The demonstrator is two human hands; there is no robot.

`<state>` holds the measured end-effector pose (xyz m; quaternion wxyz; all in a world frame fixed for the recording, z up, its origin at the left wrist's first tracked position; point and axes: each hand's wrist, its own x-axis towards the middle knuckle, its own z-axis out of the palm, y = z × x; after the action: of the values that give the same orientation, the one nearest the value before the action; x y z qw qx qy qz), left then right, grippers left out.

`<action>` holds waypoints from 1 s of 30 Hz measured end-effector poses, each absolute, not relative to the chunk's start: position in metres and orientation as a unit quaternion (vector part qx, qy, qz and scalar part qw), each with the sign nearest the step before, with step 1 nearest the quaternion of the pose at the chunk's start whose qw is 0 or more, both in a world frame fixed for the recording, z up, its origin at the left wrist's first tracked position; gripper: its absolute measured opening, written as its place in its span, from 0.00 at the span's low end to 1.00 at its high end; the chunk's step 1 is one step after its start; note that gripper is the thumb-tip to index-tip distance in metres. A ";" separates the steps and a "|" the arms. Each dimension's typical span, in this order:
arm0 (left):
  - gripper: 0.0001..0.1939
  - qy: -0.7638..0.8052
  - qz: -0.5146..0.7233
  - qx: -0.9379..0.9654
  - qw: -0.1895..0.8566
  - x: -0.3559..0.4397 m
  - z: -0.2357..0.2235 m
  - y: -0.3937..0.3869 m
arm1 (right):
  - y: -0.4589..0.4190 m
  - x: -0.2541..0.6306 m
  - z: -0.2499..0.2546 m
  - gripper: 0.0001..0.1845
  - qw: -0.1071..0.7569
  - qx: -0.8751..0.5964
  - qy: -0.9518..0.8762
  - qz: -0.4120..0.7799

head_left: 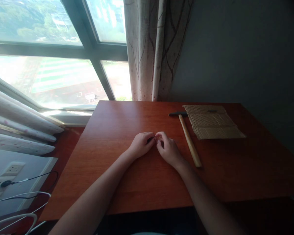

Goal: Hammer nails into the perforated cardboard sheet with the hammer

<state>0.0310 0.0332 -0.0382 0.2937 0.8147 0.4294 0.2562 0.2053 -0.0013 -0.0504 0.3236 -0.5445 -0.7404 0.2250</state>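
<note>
My left hand (pixel 140 144) and my right hand (pixel 168 149) rest together on the middle of the reddish wooden table (pixel 127 176), fingertips touching. Both hands have their fingers curled in a pinch around a small dark object that is too small to name. A hammer (pixel 188 137) with a pale wooden handle and dark head lies just right of my right hand, head pointing away from me. Beyond it lies a flat piece of brown corrugated cardboard (pixel 212 121) with a small dark thing on its far edge.
A patterned curtain (pixel 153 49) hangs behind the table beside a large window (pixel 51 58). At the lower left are a wall socket (pixel 11 169) with a plug and loose cables (pixel 22 199). A grey wall stands at the right.
</note>
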 end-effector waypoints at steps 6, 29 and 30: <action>0.08 0.428 0.276 0.811 0.287 0.031 -0.041 0.033 | -0.005 0.205 -0.044 0.08 0.370 -0.509 -0.742 0.232; 0.09 0.431 0.258 0.829 0.247 0.030 -0.040 0.021 | -0.069 0.310 -0.058 0.23 0.266 -0.753 -0.601 0.021; 0.09 0.430 0.259 0.829 0.245 0.030 -0.041 0.021 | -0.066 0.311 -0.056 0.25 0.252 -0.760 -0.598 0.036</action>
<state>0.0301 0.0214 -0.0409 0.2454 0.8293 0.4302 0.2589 0.3109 -0.0660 -0.0561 0.2516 -0.7602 -0.5978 0.0362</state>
